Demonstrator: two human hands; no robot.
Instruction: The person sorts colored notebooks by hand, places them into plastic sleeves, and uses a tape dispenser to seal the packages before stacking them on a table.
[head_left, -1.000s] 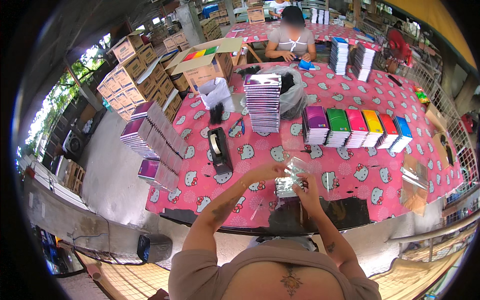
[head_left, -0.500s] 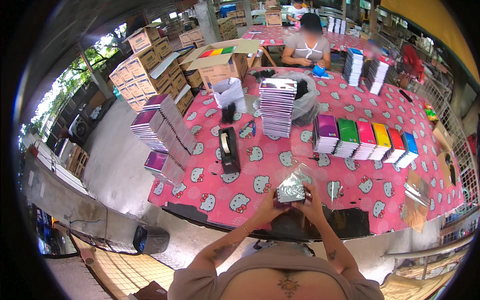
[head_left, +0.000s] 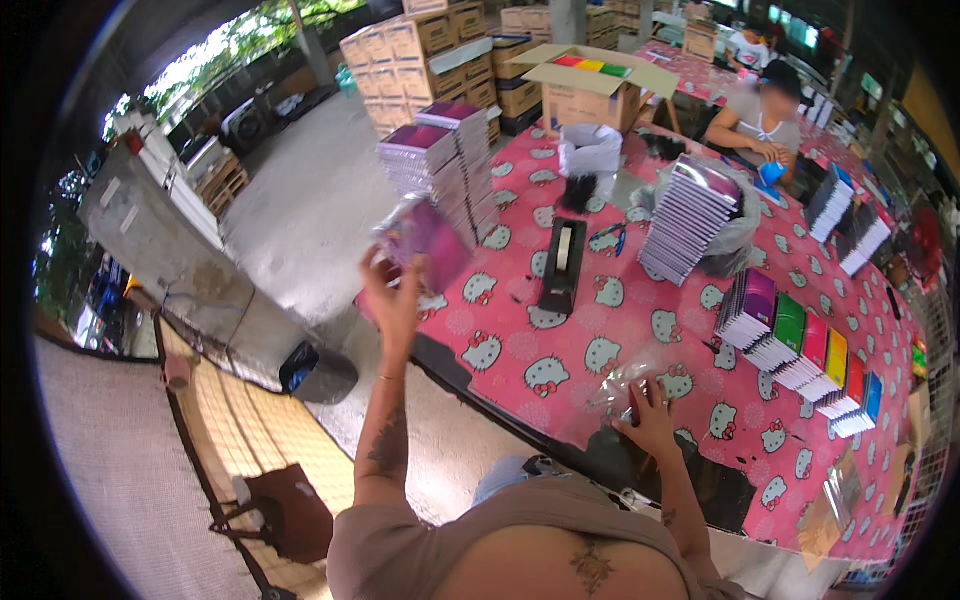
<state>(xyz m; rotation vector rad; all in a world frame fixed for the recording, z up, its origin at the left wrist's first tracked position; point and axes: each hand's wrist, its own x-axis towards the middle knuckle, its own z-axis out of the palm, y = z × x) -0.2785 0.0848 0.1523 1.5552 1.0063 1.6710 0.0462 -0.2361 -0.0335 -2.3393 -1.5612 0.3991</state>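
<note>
My left hand (head_left: 392, 295) reaches out to the left, its fingers closed on a purple notebook pack (head_left: 440, 245) with a shiny clear wrap, slightly blurred by motion. The pack is in front of tall stacks of purple notebooks (head_left: 425, 165) at the table's left edge. Whether it touches the stacks, I cannot tell. My right hand (head_left: 652, 420) is low over the table's near side, fingers apart, beside clear plastic sleeves (head_left: 622, 388). A black tape dispenser (head_left: 563, 268) stands between the two hands, farther back.
Another tall notebook stack (head_left: 690, 215) stands mid-table beside a plastic bag. Coloured notebook piles (head_left: 790, 340) line the right side. An open carton (head_left: 590, 95) is at the back, and a co-worker (head_left: 760, 120) sits across. A dark bin (head_left: 318, 372) stands on the floor.
My hands were together over a wrapped pack at the near edge. My left hand has carried a purple notebook pack left to the stacks; the right stays near the sleeves. The view has turned left.
</note>
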